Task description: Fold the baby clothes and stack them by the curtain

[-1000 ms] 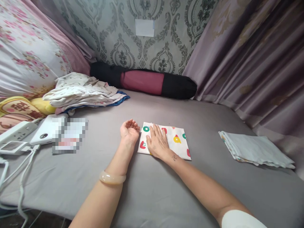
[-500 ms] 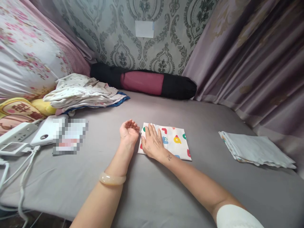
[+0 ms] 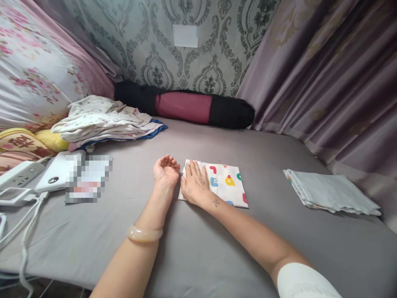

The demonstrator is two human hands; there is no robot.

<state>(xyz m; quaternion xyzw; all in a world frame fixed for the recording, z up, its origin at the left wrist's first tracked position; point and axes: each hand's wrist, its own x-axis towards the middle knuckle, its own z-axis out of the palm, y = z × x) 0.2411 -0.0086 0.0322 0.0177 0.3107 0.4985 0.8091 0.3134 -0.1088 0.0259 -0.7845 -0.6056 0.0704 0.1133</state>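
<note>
A folded white cloth (image 3: 228,192) printed with colourful letters lies flat on the grey bed sheet (image 3: 198,248). My right hand (image 3: 195,182) rests palm down on its left part, fingers stretched out and covering some of the print. Just left of the cloth, my left hand (image 3: 166,169) lies palm up with its fingers loosely curled and holding nothing. A pale bangle (image 3: 144,234) circles my left wrist. Whether the left hand's edge touches the cloth I cannot tell.
Another folded pale cloth (image 3: 331,192) lies at the right. Rumpled clothes (image 3: 105,120) are heaped at the back left, by a black and maroon roll bag (image 3: 182,107). A power strip (image 3: 21,176), a white power bank (image 3: 58,171) and cables occupy the left edge.
My right hand has slid slightly left on the printed cloth. The whole view has shifted a little; my left hand stays beside the cloth, palm up.
</note>
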